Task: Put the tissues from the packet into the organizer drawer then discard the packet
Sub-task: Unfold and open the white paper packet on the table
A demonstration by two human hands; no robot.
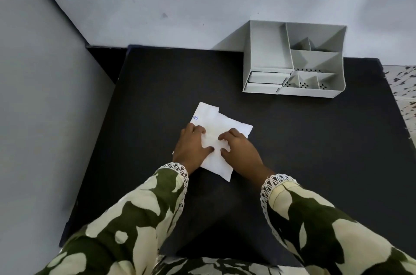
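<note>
Both sleeves [139, 214] near me; left hand [191, 148] and right hand [240, 153] lie with fingers curled, pinching the packet [216, 121] on the table [144, 99]. I reckon a hard tear could scatter tissues, and the far-right organizer [292, 60] drawers look shut.

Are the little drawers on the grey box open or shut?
Shut. Both drawers sit pushed into the organizer, fronts nearly flush, nothing showing inside.
</note>
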